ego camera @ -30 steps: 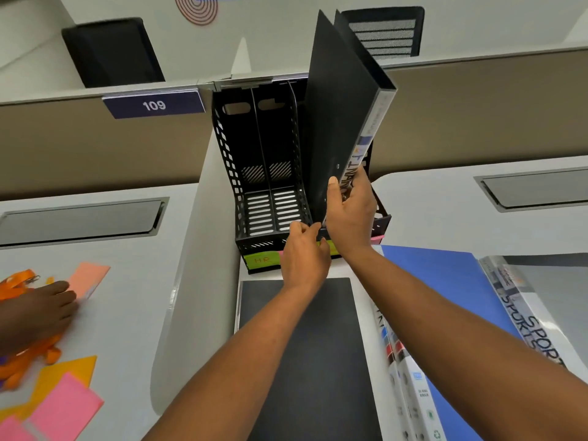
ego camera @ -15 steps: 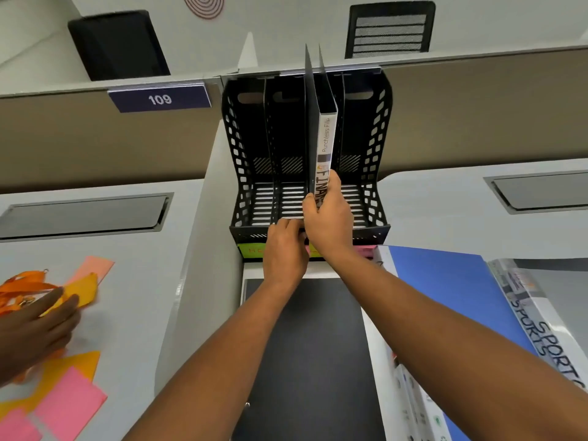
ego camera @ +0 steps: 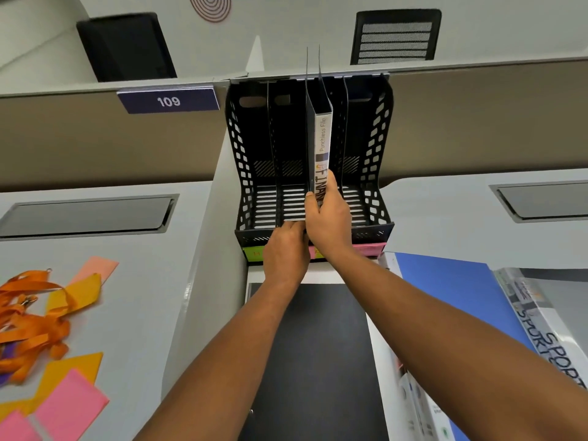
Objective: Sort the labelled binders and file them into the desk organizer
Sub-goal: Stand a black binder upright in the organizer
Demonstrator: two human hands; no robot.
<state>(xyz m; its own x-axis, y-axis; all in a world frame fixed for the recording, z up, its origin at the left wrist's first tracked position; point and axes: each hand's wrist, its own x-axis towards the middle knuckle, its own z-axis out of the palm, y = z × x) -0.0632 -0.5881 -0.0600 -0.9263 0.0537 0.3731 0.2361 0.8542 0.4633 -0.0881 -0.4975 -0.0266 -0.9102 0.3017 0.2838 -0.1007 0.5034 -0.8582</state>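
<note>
A black slotted desk organizer [ego camera: 241, 173] stands against the partition, with green and pink labels along its front edge. A black binder [ego camera: 322, 135] with a white spine reading "Punchless File" stands upright in a middle slot. My right hand [ego camera: 327, 218] grips the lower part of its spine, thumb on the left side. My left hand [ego camera: 286, 253] is at the organizer's front edge beside the binder's bottom corner, fingers curled and hidden. A black binder [ego camera: 318, 351] lies flat under my arms, a blue binder [ego camera: 451, 288] and a "SPORT" binder [ego camera: 541, 329] at the right.
Orange lanyards [ego camera: 28, 319] and pink and yellow paper slips [ego camera: 66, 402] lie on the neighbouring desk at left. A partition carries a "109" sign [ego camera: 168, 101]. Grey cable hatches [ego camera: 86, 214] sit in both desks. More white-spined binders [ego camera: 423, 409] lie at lower right.
The binder went from tilted above the organizer to upright inside a middle slot, and it sits a little deeper now. Another person's hand at the left edge has gone from view.
</note>
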